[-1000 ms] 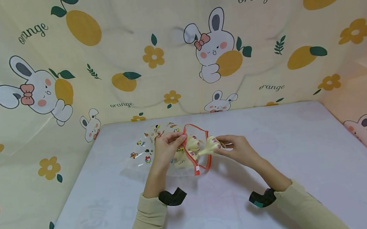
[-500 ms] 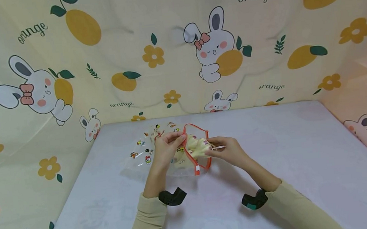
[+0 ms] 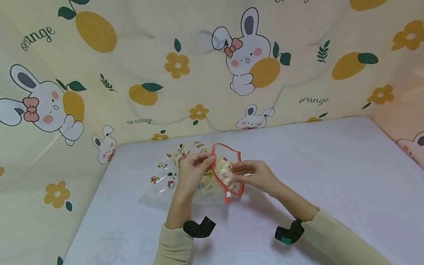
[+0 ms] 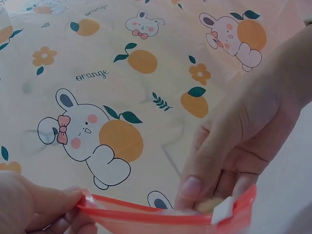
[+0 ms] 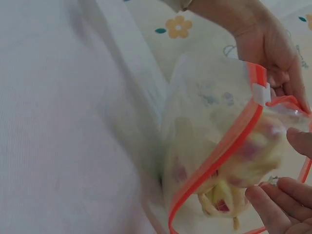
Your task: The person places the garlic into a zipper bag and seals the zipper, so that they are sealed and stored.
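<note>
My left hand (image 3: 192,172) pinches the red zip edge of a clear zip bag (image 3: 163,183) printed with small cartoon figures. The bag lies with its mouth held wide, facing right. Inside are pale yellow, garlic-shaped things (image 5: 224,200) with purple patches. One of them, a blurred garlic-shaped thing (image 5: 256,151), is just within the red rim. At the mouth is my right hand (image 3: 255,173), its fingers reaching over the rim. In the right wrist view its thumb and fingers are spread apart, with nothing gripped between them. The left wrist view shows the white zip slider (image 4: 223,210) in front of the right hand.
The bag rests on a white-covered table (image 3: 314,174). Behind it rises a cream cloth backdrop (image 3: 198,66) with rabbits and oranges. A black wrist camera (image 3: 199,227) sits on the left wrist, another black camera (image 3: 289,232) on the right.
My right hand has moved left, carrying a garlic-shaped thing through the bag's mouth, and has let it go inside. My left hand has stayed in place on the edge.
</note>
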A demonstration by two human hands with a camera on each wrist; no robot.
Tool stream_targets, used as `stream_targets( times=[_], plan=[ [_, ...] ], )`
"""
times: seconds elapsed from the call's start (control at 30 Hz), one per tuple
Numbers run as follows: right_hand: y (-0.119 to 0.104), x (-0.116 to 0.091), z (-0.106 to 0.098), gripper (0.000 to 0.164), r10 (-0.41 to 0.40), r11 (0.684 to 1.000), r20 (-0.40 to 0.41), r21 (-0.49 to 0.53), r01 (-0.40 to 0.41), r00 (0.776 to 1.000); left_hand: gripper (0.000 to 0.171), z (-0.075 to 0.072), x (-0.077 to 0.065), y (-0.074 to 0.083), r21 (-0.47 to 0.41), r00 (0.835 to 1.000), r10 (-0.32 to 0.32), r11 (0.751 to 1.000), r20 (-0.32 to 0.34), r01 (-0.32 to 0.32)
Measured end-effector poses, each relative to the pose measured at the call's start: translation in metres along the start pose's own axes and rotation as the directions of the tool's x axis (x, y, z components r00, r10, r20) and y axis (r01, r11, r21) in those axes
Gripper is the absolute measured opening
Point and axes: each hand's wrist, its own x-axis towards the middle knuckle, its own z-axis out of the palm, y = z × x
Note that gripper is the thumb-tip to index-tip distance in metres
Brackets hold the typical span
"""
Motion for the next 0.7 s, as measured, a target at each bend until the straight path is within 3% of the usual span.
stream_targets(
  times=[0.3, 0.57, 0.7],
  plan=[
    [0.007, 0.001, 0.003, 0.038, -0.021, 0.993, 0.087, 0.114, 0.011, 0.996, 0.020, 0.000, 0.000, 0.000, 0.014, 1.000, -0.007, 1.000, 0.010, 0.007],
    [0.011, 0.004, 0.010, 0.024, -0.035, 0.999, -0.027, 0.001, 0.035, 0.999, 0.020, 0.001, 0.000, 0.001, 0.011, 1.000, -0.014, 1.000, 0.008, 0.014],
    [0.008, 0.004, 0.013, 0.018, -0.015, 1.000, -0.010, -0.021, 0.014, 1.000, 0.020, 0.001, 0.000, 0.001, 0.012, 1.000, -0.019, 1.000, 0.007, 0.018]
  ],
)
